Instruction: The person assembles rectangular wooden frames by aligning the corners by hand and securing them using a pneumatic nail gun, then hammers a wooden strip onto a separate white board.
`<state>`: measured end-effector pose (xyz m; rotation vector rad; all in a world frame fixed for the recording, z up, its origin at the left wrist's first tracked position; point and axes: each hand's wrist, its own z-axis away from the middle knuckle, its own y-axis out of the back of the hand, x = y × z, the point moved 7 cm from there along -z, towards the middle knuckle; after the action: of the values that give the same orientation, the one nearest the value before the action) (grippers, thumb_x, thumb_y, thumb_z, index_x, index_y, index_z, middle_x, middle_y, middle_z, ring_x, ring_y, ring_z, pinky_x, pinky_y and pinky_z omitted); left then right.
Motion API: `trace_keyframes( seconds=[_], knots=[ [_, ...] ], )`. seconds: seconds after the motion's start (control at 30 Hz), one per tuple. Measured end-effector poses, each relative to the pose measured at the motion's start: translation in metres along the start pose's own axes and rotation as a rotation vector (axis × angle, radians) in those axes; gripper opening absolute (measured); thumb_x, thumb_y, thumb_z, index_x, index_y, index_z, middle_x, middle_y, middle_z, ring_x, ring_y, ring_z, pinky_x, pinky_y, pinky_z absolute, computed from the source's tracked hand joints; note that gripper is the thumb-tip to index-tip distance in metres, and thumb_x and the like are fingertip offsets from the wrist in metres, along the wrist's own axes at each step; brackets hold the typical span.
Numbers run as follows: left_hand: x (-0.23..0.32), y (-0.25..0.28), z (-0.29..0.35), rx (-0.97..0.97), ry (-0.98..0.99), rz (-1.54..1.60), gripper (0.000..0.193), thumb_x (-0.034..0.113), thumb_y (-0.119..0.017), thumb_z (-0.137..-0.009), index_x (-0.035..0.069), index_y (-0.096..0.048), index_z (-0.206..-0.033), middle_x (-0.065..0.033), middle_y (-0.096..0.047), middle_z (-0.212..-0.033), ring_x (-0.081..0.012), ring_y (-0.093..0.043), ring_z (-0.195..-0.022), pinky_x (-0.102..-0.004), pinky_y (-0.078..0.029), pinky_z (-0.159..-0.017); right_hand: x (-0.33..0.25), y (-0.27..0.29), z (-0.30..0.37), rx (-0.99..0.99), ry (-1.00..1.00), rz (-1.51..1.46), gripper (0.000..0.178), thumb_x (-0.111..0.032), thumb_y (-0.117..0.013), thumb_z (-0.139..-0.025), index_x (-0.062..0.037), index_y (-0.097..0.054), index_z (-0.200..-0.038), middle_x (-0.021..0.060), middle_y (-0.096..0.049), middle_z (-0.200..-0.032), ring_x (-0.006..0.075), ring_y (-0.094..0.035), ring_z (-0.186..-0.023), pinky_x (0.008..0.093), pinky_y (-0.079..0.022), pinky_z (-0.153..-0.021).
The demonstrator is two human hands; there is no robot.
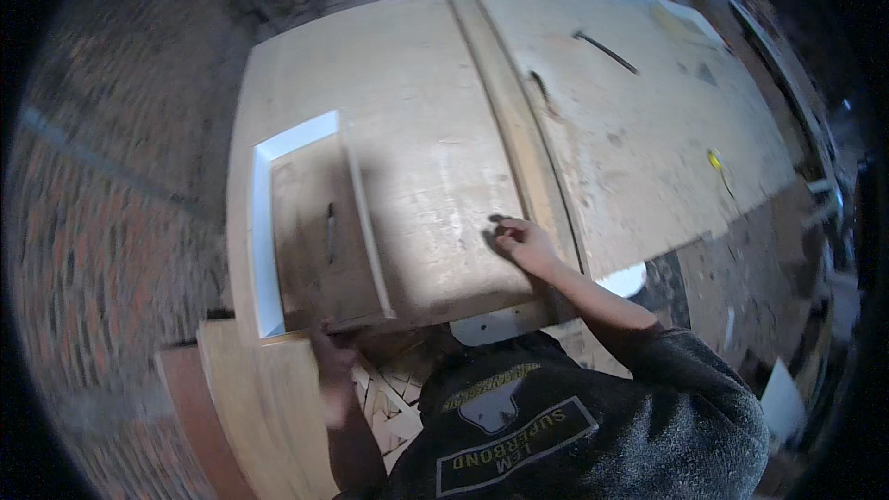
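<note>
A rectangular open frame, its inner faces white on two sides, rests on the left part of a pale wooden worktop. My left hand is at the frame's near side, in shadow and blurred, so its fingers cannot be read. Inside the frame lies a slim dark pen-like tool. Over the worktop, right of the frame, my right hand has its fingers drawn together at a small dark thing too small to name.
A long raised wooden strip crosses the worktop just beyond my right hand. On the far right section lie a hammer and a small yellow object. Wooden boards stand below the near left corner. A brick surface fills the left side.
</note>
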<state>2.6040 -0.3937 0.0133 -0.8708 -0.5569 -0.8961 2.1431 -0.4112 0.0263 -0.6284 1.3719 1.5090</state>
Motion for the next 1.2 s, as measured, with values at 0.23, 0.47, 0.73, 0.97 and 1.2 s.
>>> trace_keyframes(
  seconds=[0.23,0.47,0.73,0.97,1.2],
  knots=[
    [0.048,0.079,-0.125,0.168,0.294,0.194,0.041,0.025,-0.065,-0.079,0.004,-0.059,-0.114,-0.0171,-0.058,-0.120,-0.0383,-0.055,-0.111,-0.0631,-0.051,-0.097,0.090,0.089,0.181,0.663,-0.453,0.013,0.032,-0.020,-0.070,-0.087,-0.0016,-0.073,-0.112,0.0139,-0.075,-0.095,0.0205,-0.071,-0.090,0.0346,-0.054,-0.084],
    [0.077,0.164,-0.129,0.352,-0.244,-0.200,0.027,0.027,-0.065,-0.088,0.007,-0.063,-0.105,-0.0089,-0.058,-0.100,-0.0234,-0.056,-0.090,-0.0416,-0.051,-0.077,0.136,0.087,0.244,0.820,-0.591,0.156,0.028,-0.017,-0.070,-0.088,0.0000,-0.073,-0.110,0.0139,-0.075,-0.096,0.0225,-0.071,-0.086,0.0344,-0.054,-0.081],
    [-0.088,0.094,0.014,0.317,0.194,-0.419,0.030,0.038,-0.068,-0.093,0.011,-0.062,-0.101,-0.0072,-0.060,-0.085,-0.0177,-0.060,-0.074,-0.0351,-0.047,-0.062,0.184,0.140,0.230,0.896,-0.719,0.175,0.055,-0.025,-0.071,-0.090,0.0017,-0.058,-0.135,0.0241,-0.067,-0.115,0.0351,-0.066,-0.109,0.0406,-0.051,-0.096],
    [-0.200,-0.034,0.083,0.186,0.439,-0.410,0.082,0.063,-0.063,-0.092,0.007,-0.040,-0.147,-0.0153,-0.058,-0.124,-0.0327,-0.057,-0.114,-0.0513,-0.045,-0.096,0.264,0.221,0.186,0.908,-0.934,0.079,0.091,-0.041,-0.078,-0.083,0.0005,-0.035,-0.152,0.0299,-0.049,-0.139,0.0403,-0.054,-0.126,0.0463,-0.044,-0.105],
    [-0.214,-0.108,0.076,-0.024,-0.084,-0.628,0.053,0.046,-0.060,-0.099,0.007,-0.052,-0.135,-0.0136,-0.061,-0.120,-0.0301,-0.063,-0.105,-0.0490,-0.053,-0.081,0.304,0.243,0.155,0.353,-0.752,-0.554,0.046,-0.044,-0.071,-0.092,-0.0031,-0.063,-0.110,0.0098,-0.068,-0.100,0.0232,-0.067,-0.092,0.0378,-0.055,-0.078]
  ],
)
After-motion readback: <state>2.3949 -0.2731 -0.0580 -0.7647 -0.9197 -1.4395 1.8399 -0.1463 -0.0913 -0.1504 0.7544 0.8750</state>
